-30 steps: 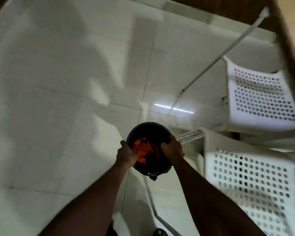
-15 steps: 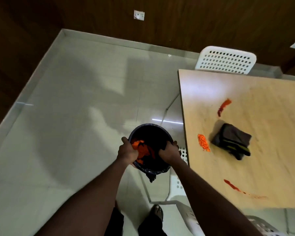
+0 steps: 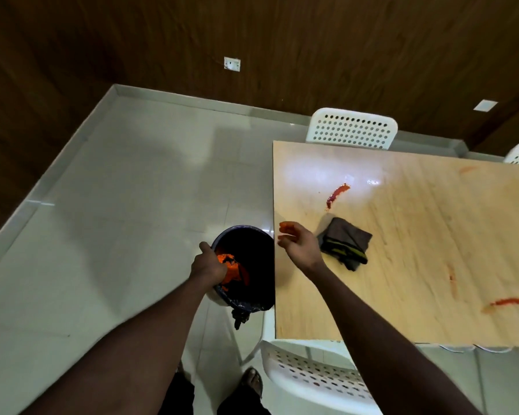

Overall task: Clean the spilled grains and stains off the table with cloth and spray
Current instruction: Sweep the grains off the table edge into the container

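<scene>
- Two hands are in view, split across the table's left edge: left hand (image 3: 207, 265) grips the rim of the bin (image 3: 246, 232), and right hand (image 3: 300, 247) hangs over the table (image 3: 402, 229).
- Right fingers (image 3: 285, 227) are loosely curled with orange on the tips. I cannot tell whether they pinch grains or are only smeared.
- Cloth (image 3: 346, 242) lies folded on the table just to the right of the right hand, close by its back. It is well apart from the left hand, with the table edge between.
- Its longer side runs, as I read it, from far-left to near-right, so a corner points toward the right hand.
- My judgement: the right hand is nearer, and a short reach to its own right takes the cloth. The left is occupied with the bin.
- One red streak (image 3: 337, 194) lies beyond the cloth. A second red streak (image 3: 513, 301) lies far right of both hands.
- Orange grains (image 3: 231, 265) sit in the bin beside the left knuckles.
- No spray bottle in view.
</scene>
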